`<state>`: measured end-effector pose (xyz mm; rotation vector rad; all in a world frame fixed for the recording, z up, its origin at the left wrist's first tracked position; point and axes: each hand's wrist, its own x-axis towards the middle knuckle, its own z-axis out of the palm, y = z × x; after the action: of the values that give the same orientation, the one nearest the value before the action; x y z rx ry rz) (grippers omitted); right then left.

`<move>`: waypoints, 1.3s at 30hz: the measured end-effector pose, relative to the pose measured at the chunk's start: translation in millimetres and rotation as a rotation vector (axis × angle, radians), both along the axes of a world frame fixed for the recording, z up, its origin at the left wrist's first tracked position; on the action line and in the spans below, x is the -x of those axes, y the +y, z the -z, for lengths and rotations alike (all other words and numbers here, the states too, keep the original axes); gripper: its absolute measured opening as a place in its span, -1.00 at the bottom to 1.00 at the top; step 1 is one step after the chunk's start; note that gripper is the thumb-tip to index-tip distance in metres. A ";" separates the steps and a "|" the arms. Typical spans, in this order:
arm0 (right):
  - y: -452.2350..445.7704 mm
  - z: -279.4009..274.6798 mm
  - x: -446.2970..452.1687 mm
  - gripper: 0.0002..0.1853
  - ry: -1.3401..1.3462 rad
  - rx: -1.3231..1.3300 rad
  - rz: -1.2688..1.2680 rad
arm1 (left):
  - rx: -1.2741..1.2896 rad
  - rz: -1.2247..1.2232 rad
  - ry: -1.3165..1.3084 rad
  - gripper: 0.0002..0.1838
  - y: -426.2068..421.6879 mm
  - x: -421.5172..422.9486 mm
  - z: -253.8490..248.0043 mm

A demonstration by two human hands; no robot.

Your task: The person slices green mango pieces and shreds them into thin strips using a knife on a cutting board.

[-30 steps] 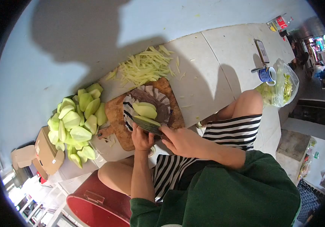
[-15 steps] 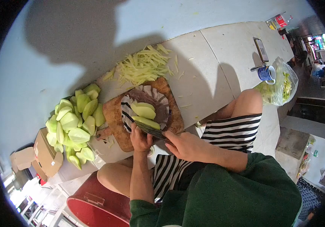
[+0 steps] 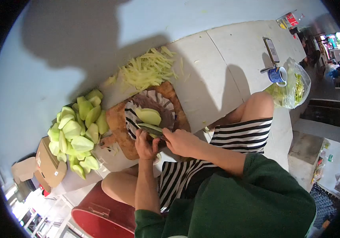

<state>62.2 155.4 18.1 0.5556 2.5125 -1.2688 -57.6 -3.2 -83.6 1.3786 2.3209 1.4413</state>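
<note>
My right hand (image 3: 178, 142) is closed around the handle of a knife (image 3: 150, 129), whose broad grey blade slants toward my left hand. My left hand (image 3: 146, 146) is closed at the near edge of a pale green mango piece (image 3: 153, 135), mostly hidden by blade and fingers. Another peeled green mango piece (image 3: 149, 116) lies just beyond on a bunched striped cloth (image 3: 132, 119). Under the cloth is a wooden cutting board (image 3: 116, 115). A heap of mango shreds (image 3: 148, 69) sits behind the board.
Many peeled mango pieces (image 3: 73, 129) are piled left, by an open cardboard box (image 3: 49, 160). A red bin (image 3: 102, 214) stands below. To the right are a blue cup (image 3: 275, 75), a phone (image 3: 271, 49), a plastic bag (image 3: 297, 85) and a bottle (image 3: 289, 20).
My right hand and the knife have moved left and slightly up, covering more of the near mango piece. My left hand has barely moved.
</note>
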 end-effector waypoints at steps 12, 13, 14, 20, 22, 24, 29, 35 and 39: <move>5.0 -17.6 3.7 -0.56 0.141 0.046 0.026 | -0.056 -0.026 -0.038 -0.46 3.7 -1.6 7.3; 4.6 -15.8 4.5 -0.56 0.145 0.044 0.026 | -0.072 -0.026 -0.059 -0.46 4.1 -1.2 7.0; 3.9 -13.6 5.2 -0.54 0.180 -0.001 0.034 | -0.073 -0.026 -0.056 -0.46 2.9 -0.9 6.4; 7.5 -9.6 13.9 -0.52 0.172 0.025 0.028 | 0.000 -0.034 -0.080 -0.45 -0.6 -1.7 5.3; 8.7 -14.0 13.7 -0.54 0.161 0.026 0.040 | -0.022 -0.040 -0.060 -0.45 2.0 -2.5 2.0; 9.3 -20.1 12.0 -0.56 0.172 0.026 0.038 | -0.019 -0.036 -0.058 -0.45 1.5 -1.6 4.0; 7.4 -39.7 -12.9 -0.63 0.161 0.038 0.019 | 0.014 -0.026 -0.060 -0.47 -2.4 -0.5 7.8; -3.3 -56.9 -28.4 -0.68 0.055 0.066 -0.011 | -0.043 -0.038 -0.143 -0.52 0.6 -1.4 9.8; -5.4 -55.2 -30.3 -0.68 0.081 0.087 0.013 | -0.077 -0.044 -0.131 -0.51 1.6 -1.9 10.2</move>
<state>92.5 150.0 73.3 0.5118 2.5072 -1.4248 -55.6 -1.6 -93.8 1.2175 2.2503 1.5982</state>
